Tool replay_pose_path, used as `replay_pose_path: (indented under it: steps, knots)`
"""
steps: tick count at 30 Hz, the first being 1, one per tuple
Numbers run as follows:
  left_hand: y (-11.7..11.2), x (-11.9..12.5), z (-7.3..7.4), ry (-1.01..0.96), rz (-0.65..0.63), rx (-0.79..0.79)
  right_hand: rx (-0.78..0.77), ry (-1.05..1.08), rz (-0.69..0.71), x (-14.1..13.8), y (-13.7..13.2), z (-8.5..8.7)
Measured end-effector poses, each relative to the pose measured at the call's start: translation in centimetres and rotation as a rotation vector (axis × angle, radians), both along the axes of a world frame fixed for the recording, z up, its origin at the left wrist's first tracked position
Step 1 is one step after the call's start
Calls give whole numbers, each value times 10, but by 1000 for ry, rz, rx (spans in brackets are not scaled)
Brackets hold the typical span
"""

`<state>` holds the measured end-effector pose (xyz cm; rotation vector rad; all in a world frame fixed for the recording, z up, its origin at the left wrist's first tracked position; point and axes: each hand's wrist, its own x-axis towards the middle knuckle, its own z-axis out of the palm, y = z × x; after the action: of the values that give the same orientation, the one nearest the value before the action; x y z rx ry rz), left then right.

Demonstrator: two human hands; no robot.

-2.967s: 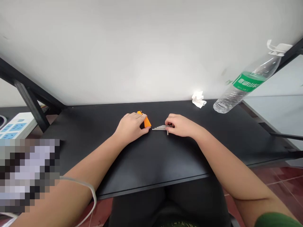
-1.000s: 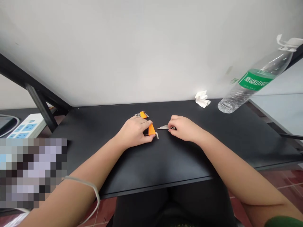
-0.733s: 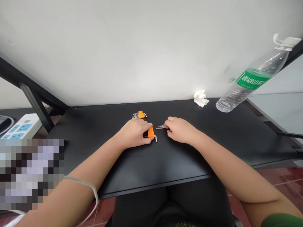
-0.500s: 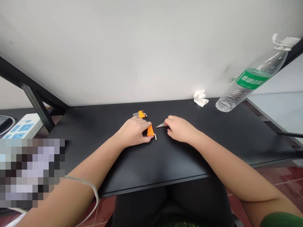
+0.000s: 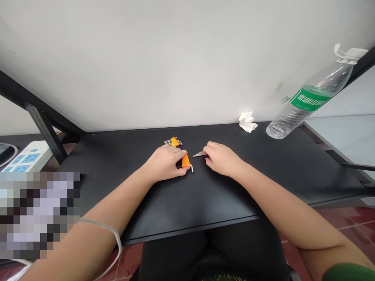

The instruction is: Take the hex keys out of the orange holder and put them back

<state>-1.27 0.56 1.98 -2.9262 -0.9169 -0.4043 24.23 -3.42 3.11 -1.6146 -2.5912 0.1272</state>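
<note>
My left hand (image 5: 166, 164) is closed around an orange hex key holder (image 5: 186, 160), thumb on its near end and fingers on its far end. One bent hex key (image 5: 191, 168) sticks out at the holder's near right corner. To the right, my right hand (image 5: 221, 158) is closed on several loose metal hex keys (image 5: 199, 154), whose straight ends point left toward the holder, a small gap apart. Their other ends are hidden in my fingers. Just beyond my left hand lies a second orange hex key set (image 5: 175, 141) with several keys in it.
A crumpled white tissue (image 5: 247, 121) lies by the wall at the back of the black table (image 5: 205, 199). Right of it stands a large clear bottle (image 5: 307, 99) with a green label. On the left are a white power strip (image 5: 31, 156) and a pale cable (image 5: 113, 228) over my forearm.
Almost nothing differs. My right hand and the hex keys in it have shifted very slightly left, while my left hand keeps its hold on the holder.
</note>
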Motion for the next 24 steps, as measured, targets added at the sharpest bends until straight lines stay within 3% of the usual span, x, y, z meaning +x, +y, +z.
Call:
replay_pose_path:
  steps: [10, 24]
  knots:
    - [1, 1, -1, -1, -2, -10, -102, -56, 38, -2, -5, 7]
    - [1, 0, -4, -74, -11, 13, -108, 227, 217, 1, -9, 6]
